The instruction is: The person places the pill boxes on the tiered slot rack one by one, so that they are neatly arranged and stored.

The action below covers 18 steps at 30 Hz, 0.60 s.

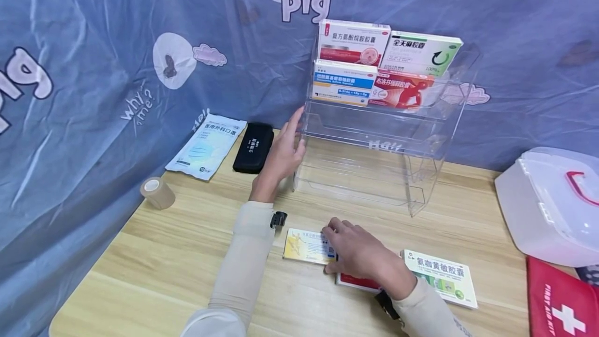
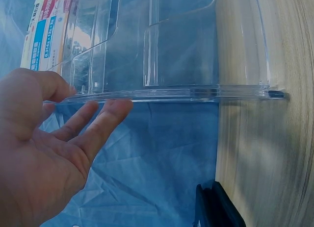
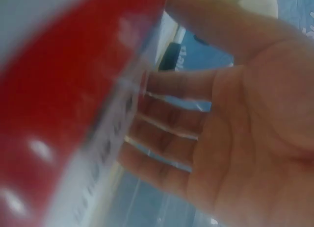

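Observation:
My left hand (image 1: 283,152) grips the left side panel of a clear display rack (image 1: 369,168), and the left wrist view shows its fingertips at the panel edge. Over the tabletop, my right hand (image 1: 362,254) holds a red-and-white medicine box (image 1: 357,281), mostly hidden under the hand. In the right wrist view, that box's red face lies between thumb and fingers. A yellow-and-white medicine box (image 1: 306,246) lies just left of the right hand. A green-and-white medicine box (image 1: 444,277) lies to its right, partly behind the wrist.
The rack's upper tiers carry several medicine boxes, including a blue-and-white one (image 1: 343,83). At left are a mask packet (image 1: 206,144), a black case (image 1: 254,147) and a tan bandage roll (image 1: 161,195). A white lidded box (image 1: 543,207) and red first-aid pouch (image 1: 557,285) sit at right.

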Tool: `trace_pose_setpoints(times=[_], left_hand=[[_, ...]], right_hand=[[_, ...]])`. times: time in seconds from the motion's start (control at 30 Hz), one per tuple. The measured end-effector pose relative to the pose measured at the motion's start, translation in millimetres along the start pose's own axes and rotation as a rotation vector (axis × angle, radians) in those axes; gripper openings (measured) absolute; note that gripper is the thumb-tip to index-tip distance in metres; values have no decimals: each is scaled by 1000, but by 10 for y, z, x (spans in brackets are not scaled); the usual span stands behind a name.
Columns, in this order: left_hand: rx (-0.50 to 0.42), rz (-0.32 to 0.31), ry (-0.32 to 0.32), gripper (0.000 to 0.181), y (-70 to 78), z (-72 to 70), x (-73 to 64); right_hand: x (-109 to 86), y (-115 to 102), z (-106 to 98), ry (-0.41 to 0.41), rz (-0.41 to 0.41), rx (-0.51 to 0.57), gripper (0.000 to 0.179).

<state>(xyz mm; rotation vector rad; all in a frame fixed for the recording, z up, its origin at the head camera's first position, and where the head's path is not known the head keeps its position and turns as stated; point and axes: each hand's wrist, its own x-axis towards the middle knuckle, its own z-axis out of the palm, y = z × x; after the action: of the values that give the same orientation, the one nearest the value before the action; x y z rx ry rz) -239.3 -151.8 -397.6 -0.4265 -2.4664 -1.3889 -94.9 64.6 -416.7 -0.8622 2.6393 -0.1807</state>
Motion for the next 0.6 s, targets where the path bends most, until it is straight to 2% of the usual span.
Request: trace_pose_setpoints(times=[0.23,0.6], left_hand=[[23,-8,-3,80,8,2,8],[0,-7,-4,81,-6,9,2]], right_hand=[[21,-21,25,39,-8,-18,69],[23,1,7,31,33,94,74]])
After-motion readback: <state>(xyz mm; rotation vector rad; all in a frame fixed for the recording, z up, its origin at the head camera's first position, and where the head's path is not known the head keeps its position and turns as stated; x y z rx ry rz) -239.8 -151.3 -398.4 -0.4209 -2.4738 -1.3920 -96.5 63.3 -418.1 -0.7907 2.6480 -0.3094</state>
